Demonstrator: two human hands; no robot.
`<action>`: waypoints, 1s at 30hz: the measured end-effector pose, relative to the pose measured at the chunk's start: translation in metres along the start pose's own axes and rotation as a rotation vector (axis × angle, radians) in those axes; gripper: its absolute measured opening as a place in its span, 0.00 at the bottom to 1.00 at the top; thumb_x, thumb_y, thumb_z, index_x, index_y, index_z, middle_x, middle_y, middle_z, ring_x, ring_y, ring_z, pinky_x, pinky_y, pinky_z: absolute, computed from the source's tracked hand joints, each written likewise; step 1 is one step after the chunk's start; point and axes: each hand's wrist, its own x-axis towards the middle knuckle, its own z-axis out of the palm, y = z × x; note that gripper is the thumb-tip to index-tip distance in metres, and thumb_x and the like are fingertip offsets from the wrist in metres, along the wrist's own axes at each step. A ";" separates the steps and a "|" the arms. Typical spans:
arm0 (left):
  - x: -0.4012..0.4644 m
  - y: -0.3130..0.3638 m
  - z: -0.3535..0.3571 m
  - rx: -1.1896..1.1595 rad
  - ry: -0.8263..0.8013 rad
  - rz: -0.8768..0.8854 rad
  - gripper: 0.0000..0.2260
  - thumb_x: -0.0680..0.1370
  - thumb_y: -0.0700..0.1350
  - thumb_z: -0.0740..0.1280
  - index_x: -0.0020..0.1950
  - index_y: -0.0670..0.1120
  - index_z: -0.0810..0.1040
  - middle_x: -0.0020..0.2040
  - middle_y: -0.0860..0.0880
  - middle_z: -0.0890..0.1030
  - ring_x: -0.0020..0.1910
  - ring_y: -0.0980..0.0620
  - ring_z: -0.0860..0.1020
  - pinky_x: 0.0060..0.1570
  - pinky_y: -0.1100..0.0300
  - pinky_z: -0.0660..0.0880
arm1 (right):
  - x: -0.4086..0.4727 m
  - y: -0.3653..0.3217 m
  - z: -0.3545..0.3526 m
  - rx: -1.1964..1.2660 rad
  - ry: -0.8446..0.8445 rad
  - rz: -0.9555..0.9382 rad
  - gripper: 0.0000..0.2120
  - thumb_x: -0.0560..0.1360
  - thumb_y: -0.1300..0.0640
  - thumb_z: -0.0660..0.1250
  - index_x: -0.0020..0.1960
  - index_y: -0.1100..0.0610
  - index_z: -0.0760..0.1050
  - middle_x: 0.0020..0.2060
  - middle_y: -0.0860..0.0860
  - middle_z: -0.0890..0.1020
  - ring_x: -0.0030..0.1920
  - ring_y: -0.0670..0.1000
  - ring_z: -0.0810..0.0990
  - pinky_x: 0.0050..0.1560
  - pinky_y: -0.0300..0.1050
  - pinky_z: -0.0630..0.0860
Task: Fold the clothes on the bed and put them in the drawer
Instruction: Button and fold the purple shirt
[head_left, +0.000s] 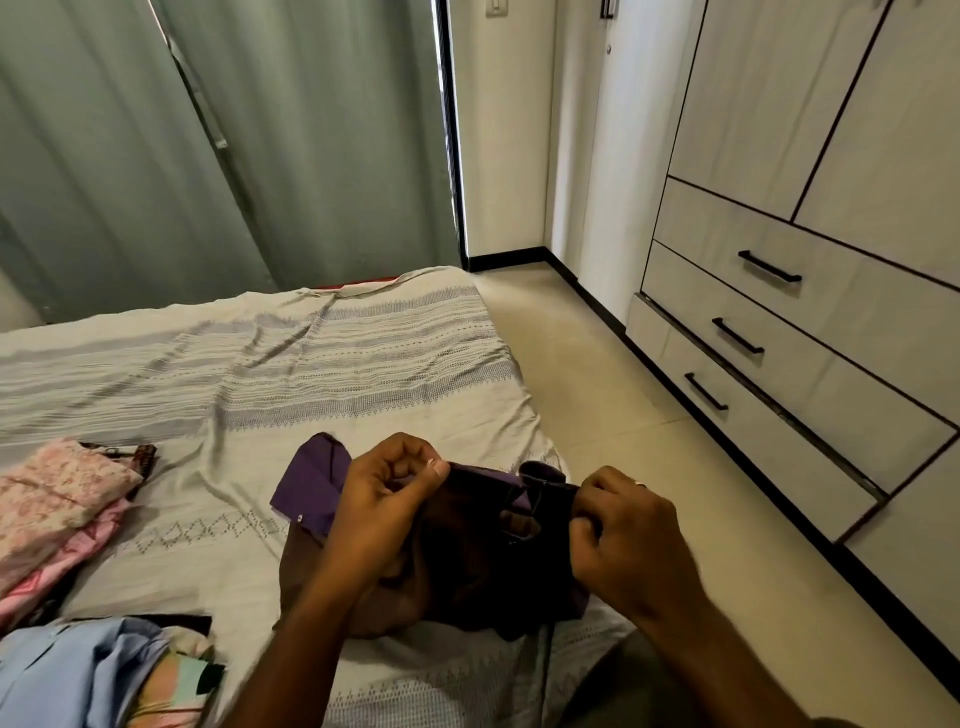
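Observation:
A dark purple garment (311, 488) hangs just above the near right corner of the bed (311, 374), stretched between both hands. My left hand (382, 499) pinches its upper edge on the left. My right hand (631, 535) grips the other end, where dark straps bunch up. A pink floral garment (52, 499) lies at the bed's left edge, and a light blue piece with other mixed clothes (88, 670) is piled at the lower left. The drawers (779, 322) of the wardrobe stand to the right; the lowest one (737, 421) sits slightly pulled out.
A strip of beige tiled floor (597, 374) runs between the bed and the wardrobe. Green curtains (208, 145) hang behind the bed. Tall wardrobe doors (810, 93) rise above the drawers, each drawer with a black bar handle.

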 end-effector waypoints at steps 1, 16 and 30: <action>-0.001 -0.002 0.003 0.009 0.001 0.000 0.05 0.77 0.37 0.70 0.45 0.37 0.77 0.33 0.50 0.78 0.35 0.54 0.77 0.35 0.64 0.73 | 0.000 -0.001 0.004 0.012 0.066 0.055 0.06 0.71 0.54 0.66 0.38 0.55 0.76 0.38 0.46 0.75 0.33 0.46 0.74 0.32 0.44 0.77; 0.047 0.062 -0.068 0.049 0.263 0.230 0.04 0.77 0.32 0.69 0.44 0.40 0.77 0.36 0.51 0.79 0.37 0.56 0.78 0.34 0.67 0.75 | 0.069 0.007 0.007 0.334 0.294 0.236 0.13 0.69 0.71 0.65 0.42 0.54 0.71 0.34 0.49 0.76 0.35 0.51 0.78 0.34 0.53 0.80; 0.110 0.098 -0.091 0.603 0.454 0.359 0.08 0.74 0.39 0.76 0.41 0.48 0.79 0.38 0.53 0.80 0.36 0.56 0.80 0.34 0.65 0.74 | 0.170 -0.040 -0.048 0.752 -0.218 0.020 0.08 0.79 0.51 0.66 0.56 0.49 0.81 0.46 0.38 0.84 0.52 0.41 0.81 0.51 0.37 0.79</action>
